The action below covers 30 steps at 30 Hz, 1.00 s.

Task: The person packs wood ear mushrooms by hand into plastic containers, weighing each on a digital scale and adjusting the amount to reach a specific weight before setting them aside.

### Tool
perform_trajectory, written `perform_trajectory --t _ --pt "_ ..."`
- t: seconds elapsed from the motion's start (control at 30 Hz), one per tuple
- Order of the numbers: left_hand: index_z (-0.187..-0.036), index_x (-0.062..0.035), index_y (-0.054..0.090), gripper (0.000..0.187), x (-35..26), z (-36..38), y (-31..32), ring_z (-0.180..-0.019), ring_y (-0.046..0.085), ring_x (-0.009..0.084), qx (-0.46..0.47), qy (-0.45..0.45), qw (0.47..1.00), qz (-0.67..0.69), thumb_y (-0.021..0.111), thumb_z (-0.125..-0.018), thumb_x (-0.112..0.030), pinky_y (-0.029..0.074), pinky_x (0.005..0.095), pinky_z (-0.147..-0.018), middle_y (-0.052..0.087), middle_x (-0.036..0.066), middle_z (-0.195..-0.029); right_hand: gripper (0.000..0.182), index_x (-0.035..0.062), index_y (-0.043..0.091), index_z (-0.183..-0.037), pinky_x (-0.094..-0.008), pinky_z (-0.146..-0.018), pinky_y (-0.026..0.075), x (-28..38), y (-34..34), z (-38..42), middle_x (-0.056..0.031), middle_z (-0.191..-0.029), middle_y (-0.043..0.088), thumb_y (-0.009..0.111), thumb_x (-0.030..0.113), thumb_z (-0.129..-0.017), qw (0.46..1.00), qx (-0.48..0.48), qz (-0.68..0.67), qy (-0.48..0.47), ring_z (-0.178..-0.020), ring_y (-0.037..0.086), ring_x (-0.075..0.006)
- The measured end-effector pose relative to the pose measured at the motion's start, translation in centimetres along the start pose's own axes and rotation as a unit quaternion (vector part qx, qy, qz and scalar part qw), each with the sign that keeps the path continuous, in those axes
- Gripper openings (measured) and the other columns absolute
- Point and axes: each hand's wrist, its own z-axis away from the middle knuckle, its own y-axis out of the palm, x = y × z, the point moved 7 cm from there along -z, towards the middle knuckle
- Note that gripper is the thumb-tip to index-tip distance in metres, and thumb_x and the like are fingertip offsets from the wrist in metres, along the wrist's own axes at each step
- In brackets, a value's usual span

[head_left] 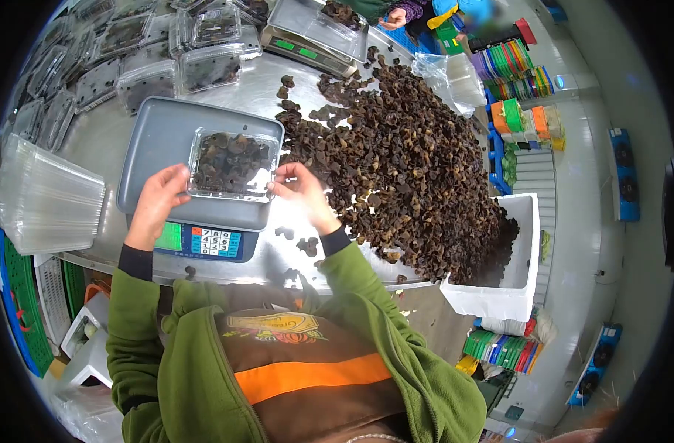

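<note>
A clear plastic clamshell box with dark wood ear mushrooms inside sits over the grey pan of a digital scale. My left hand is at the box's left edge, thumb and fingers bent against its near corner. At the right edge, my right hand pinches the rim between thumb and fingers. Below the pan are the scale's lit green display and its blue keypad. A big heap of loose wood ear mushrooms spreads over the metal table to the right.
Nested clear boxes stand at the left. Filled closed boxes crowd the far left. A second scale carries mushrooms at the back. A white foam box stands at the heap's right end. Another person's hand shows at the top.
</note>
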Motion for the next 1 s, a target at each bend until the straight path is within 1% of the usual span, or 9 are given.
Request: perform_trajectory --t 0.2,0.27,0.43,0.53,0.63,0.7,0.8,0.9,1.0 --pt "-0.127 0.0055 0.052 0.043 1.1 0.8 0.4 -0.087 0.066 0.0177 0.004 0.018 1.000 -0.002 0.067 -0.092 -0.015 0.056 0.0293 -0.075 0.065 0.011 -0.102 0.062 -0.0014 0.040 -0.140 -0.0262 -0.071 0.054 -1.2 1.0 2.6 -0.0056 -0.100 0.059 0.070 0.008 -0.087 0.990 0.010 -0.131 0.057 -0.084 0.062 -0.0126" --pt "-0.125 0.0058 0.048 0.041 1.9 0.2 0.2 -0.081 0.068 0.0213 0.016 0.019 0.999 0.026 0.066 -0.092 -0.012 0.059 0.0329 -0.071 0.064 0.013 -0.097 0.048 -0.0043 0.049 -0.129 -0.0271 -0.072 0.054 -2.4 0.8 2.5 -0.0058 -0.095 0.062 0.069 0.007 -0.087 0.998 -0.001 0.028 0.048 -0.084 0.064 -0.0139" --pt "-0.109 0.0011 0.049 0.021 3.0 -1.0 0.8 -0.083 0.069 0.0273 0.026 -0.029 0.987 0.153 0.060 -0.095 -0.010 0.060 0.0382 -0.073 0.062 0.016 -0.098 0.025 -0.0012 0.055 -0.104 -0.0280 -0.068 0.052 -0.6 2.4 2.5 -0.0072 -0.082 0.065 0.070 0.008 -0.086 0.991 -0.021 -0.072 0.112 -0.072 0.064 -0.0146" --pt "-0.106 -0.0004 0.049 0.013 2.5 -1.4 0.6 -0.082 0.069 0.0272 -0.001 0.063 0.978 0.200 0.055 -0.096 -0.007 0.060 0.0429 -0.076 0.061 0.014 -0.095 0.025 -0.0011 0.054 -0.104 -0.0262 -0.062 0.050 -1.8 3.3 0.7 -0.0059 -0.080 0.064 0.070 0.006 -0.086 0.985 -0.055 -0.122 0.109 -0.066 0.060 -0.0133" --pt "-0.105 -0.0024 0.050 0.011 -2.3 -1.4 -2.2 -0.081 0.069 0.0274 -0.047 0.194 0.928 0.313 0.053 -0.096 -0.006 0.059 0.0443 -0.077 0.060 0.012 -0.093 0.028 -0.0002 0.055 -0.109 -0.0250 -0.064 0.050 5.1 5.0 -2.7 -0.0034 -0.082 0.062 0.071 0.008 -0.088 0.989 -0.008 -0.130 -0.063 -0.071 0.059 -0.0116" --pt "-0.104 -0.0057 0.050 0.009 -8.1 -2.0 -5.8 -0.079 0.068 0.0280 -0.102 0.270 0.899 0.329 0.053 -0.096 -0.006 0.059 0.0427 -0.078 0.059 0.010 -0.092 0.052 0.0022 0.049 -0.135 -0.0267 -0.077 0.053 11.6 6.8 -4.2 -0.0082 -0.107 0.063 0.072 0.010 -0.089 0.979 0.028 -0.129 -0.153 -0.094 0.062 -0.0144" --pt "-0.115 0.0010 0.049 0.030 -16.0 -2.5 -11.8 -0.109 0.063 0.0345 -0.157 0.398 0.839 0.337 0.062 -0.097 -0.020 0.052 0.0437 -0.098 0.059 0.018 -0.111 0.053 0.0023 0.048 -0.138 -0.0292 -0.086 0.053 17.0 8.1 -4.7 -0.0085 -0.112 0.064 0.070 0.012 -0.091 0.971 0.052 -0.059 -0.225 -0.100 0.062 -0.0149" --pt "-0.138 0.0008 0.040 0.054 -19.7 3.6 -14.0 -0.116 0.060 0.0317 -0.235 0.404 0.857 0.217 0.063 -0.097 -0.027 0.051 0.0412 -0.097 0.053 0.022 -0.132 0.035 0.0024 0.063 -0.121 -0.0294 -0.082 0.055 14.7 7.0 -3.7 -0.0084 -0.114 0.065 0.071 0.017 -0.091 0.975 0.061 0.047 -0.207 -0.100 0.064 -0.0145" --pt "-0.124 0.0000 0.062 0.034 -19.3 12.1 -17.7 -0.110 0.062 0.0220 -0.401 0.405 0.800 -0.190 0.063 -0.097 -0.020 0.046 0.0320 -0.099 0.064 0.013 -0.124 0.029 0.0022 0.065 -0.117 -0.0281 -0.086 0.054 5.6 2.8 -1.9 -0.0054 -0.099 0.070 0.069 0.015 -0.092 0.994 -0.022 -0.050 -0.095 -0.093 0.066 -0.0139"
